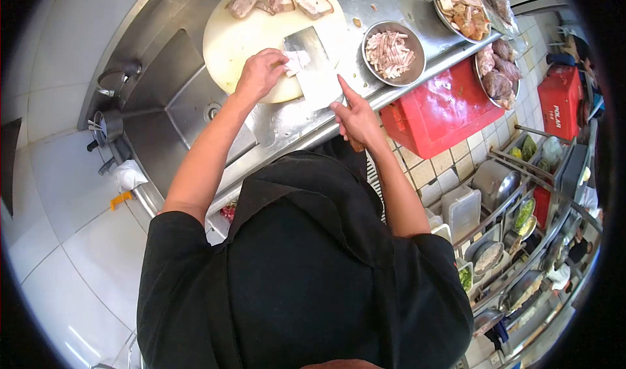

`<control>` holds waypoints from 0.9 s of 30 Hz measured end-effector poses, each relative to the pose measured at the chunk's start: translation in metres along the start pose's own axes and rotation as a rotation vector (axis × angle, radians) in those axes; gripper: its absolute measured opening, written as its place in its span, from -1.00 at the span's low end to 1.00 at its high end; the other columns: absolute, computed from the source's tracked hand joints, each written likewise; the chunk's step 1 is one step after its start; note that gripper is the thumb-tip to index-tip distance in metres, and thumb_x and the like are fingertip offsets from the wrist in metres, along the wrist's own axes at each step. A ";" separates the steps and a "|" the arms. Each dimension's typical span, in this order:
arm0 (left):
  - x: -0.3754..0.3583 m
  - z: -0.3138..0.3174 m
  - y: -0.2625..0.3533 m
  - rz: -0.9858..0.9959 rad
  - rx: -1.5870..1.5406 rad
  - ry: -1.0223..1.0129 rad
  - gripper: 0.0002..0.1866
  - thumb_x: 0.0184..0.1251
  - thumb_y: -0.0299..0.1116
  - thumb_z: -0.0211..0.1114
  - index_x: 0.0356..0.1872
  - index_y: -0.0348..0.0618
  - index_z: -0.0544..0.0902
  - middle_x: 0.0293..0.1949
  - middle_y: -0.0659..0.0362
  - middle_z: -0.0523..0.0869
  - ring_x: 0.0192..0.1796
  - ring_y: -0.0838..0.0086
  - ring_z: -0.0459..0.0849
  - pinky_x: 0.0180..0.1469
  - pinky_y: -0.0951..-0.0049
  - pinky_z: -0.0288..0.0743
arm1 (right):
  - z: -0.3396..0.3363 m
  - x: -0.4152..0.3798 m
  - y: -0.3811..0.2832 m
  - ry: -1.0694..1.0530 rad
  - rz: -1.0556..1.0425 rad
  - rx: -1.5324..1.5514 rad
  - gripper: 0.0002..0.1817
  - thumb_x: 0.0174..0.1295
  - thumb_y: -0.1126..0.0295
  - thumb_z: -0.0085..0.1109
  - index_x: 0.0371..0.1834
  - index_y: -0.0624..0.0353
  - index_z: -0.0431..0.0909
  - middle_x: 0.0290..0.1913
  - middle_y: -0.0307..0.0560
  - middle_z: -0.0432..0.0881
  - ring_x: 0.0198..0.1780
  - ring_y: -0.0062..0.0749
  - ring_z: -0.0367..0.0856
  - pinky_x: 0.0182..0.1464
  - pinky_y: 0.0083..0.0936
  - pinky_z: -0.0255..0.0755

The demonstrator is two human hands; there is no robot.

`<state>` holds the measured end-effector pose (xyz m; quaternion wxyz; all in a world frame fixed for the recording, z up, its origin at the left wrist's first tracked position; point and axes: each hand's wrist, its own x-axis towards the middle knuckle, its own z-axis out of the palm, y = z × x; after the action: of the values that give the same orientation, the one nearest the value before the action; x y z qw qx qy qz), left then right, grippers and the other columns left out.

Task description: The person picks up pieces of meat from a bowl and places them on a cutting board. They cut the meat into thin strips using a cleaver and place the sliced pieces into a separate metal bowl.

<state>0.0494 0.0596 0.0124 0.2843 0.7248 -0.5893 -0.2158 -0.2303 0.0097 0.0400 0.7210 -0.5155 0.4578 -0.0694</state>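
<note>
My right hand is wrapped round the handle of a wide cleaver, its index finger stretched along the blade. The blade lies flat over the right part of a round cream cutting board. My left hand is closed, fingertips at a pale, crumpled-looking piece that overlaps the blade; I cannot tell whether this is paper or a slice of meat. At the board's far side lie a chunk of meat, a smaller meat piece and a fatty block of pork.
Right of the board stands a metal bowl of sliced meat strips. Beyond it are a bowl of meat chunks and a bowl of larger meat pieces. A sink lies left; a red cooler stands below the counter edge.
</note>
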 end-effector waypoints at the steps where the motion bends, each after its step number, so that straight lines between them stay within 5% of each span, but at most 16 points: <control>1: 0.000 0.000 0.000 -0.009 -0.010 0.001 -0.75 0.19 -0.54 0.45 -0.08 -0.25 0.80 0.01 0.06 0.81 0.08 0.20 0.79 0.22 0.32 0.62 | 0.002 0.006 -0.002 -0.001 -0.001 -0.003 -0.20 0.49 0.39 0.18 0.75 -0.23 0.08 -0.49 -0.26 0.49 -0.64 -0.59 0.45 -0.63 -0.51 0.41; 8: -0.005 0.005 -0.007 -0.077 -0.160 0.034 -0.77 0.21 -0.56 0.45 -0.10 -0.26 0.81 -0.01 0.07 0.81 0.08 0.27 0.78 0.22 0.35 0.61 | 0.018 0.027 -0.015 0.024 -0.034 -0.074 -0.20 0.47 0.33 0.14 0.76 -0.15 0.07 -0.52 -0.19 0.51 -0.59 -0.54 0.48 -0.50 -0.43 0.47; 11: -0.020 0.013 -0.003 -0.059 -0.209 0.142 -0.78 0.21 -0.56 0.45 -0.10 -0.26 0.81 0.00 0.05 0.80 0.10 0.26 0.77 0.25 0.36 0.59 | 0.019 0.017 -0.010 0.030 -0.119 -0.113 -0.19 0.48 0.40 0.17 0.75 -0.24 0.07 -0.51 -0.28 0.52 -0.61 -0.61 0.43 -0.55 -0.53 0.40; 16: -0.050 0.037 0.005 -0.031 -0.192 0.353 -0.77 0.21 -0.53 0.48 -0.10 -0.31 0.77 -0.04 -0.03 0.81 0.03 0.15 0.80 0.15 0.29 0.64 | 0.031 -0.021 -0.022 0.163 -0.602 -0.804 -0.21 0.39 0.46 0.10 0.72 -0.15 0.15 -0.29 0.31 0.71 -0.33 0.13 0.74 -0.13 0.01 0.61; 19: -0.061 0.026 0.016 -0.178 -0.242 0.311 -0.74 0.17 -0.54 0.52 -0.09 -0.29 0.79 -0.04 0.02 0.82 0.03 0.24 0.80 0.17 0.34 0.64 | 0.049 -0.038 -0.032 0.136 -0.504 -1.127 -0.15 0.34 0.53 0.06 0.73 -0.20 0.12 -0.28 0.23 0.68 -0.35 0.13 0.74 -0.18 0.00 0.65; 27: -0.055 0.013 0.020 -0.039 -0.345 0.355 -0.79 0.21 -0.50 0.51 -0.15 -0.30 0.78 -0.12 0.00 0.82 -0.06 0.19 0.82 0.05 0.33 0.65 | 0.061 -0.037 -0.041 0.120 -0.478 -1.242 -0.06 0.25 0.57 0.09 0.75 -0.19 0.06 -0.34 0.20 0.66 -0.36 0.15 0.75 -0.24 0.00 0.66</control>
<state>0.0147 0.1083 0.0144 0.4986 0.7034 -0.4704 -0.1880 -0.1914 0.0532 0.0977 0.2283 -0.9174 0.3254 0.0207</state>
